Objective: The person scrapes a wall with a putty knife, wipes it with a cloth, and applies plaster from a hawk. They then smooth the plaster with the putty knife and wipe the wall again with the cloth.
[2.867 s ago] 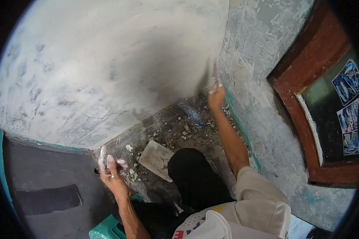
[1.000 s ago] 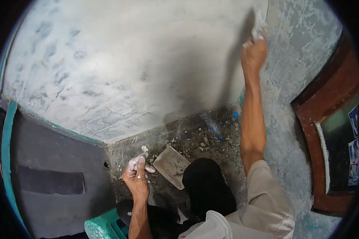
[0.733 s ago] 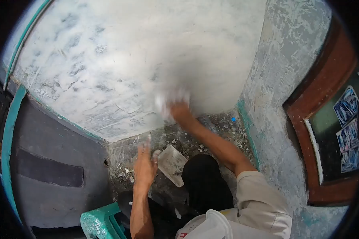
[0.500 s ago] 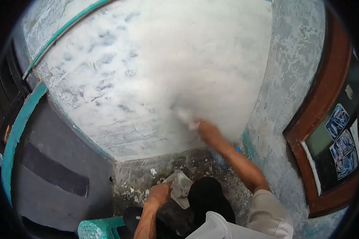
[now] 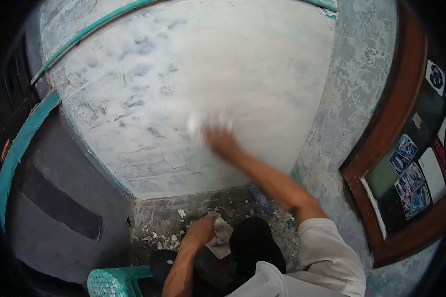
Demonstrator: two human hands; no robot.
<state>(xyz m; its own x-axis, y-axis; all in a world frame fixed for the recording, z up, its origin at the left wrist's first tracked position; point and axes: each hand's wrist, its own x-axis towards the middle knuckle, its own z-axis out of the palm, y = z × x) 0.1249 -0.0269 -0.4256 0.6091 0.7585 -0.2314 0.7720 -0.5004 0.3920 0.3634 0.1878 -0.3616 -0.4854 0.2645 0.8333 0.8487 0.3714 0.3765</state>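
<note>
My right hand (image 5: 223, 142) is raised against the wall (image 5: 262, 74), closed on a whitish putty knife (image 5: 202, 123) that motion smears, so its edge cannot be made out. Smooth white filler coats the wall's middle and right; the left part is patchy with grey-blue marks. Low down, my left hand (image 5: 200, 231) is closed at the edge of a pale, flat putty board (image 5: 220, 241), between my knees. The fingers' far side is hidden.
A green plastic stool (image 5: 115, 282) stands at lower left, beside a dark grey panel (image 5: 64, 198). Paint flakes (image 5: 166, 240) litter the floor at the wall's foot. A brown wooden frame (image 5: 357, 183) is on the right. A green pipe (image 5: 99, 24) crosses above.
My right hand has swept left and up across the wall with the putty knife. The left hand keeps its hold on the putty board. The view has shifted slightly.
</note>
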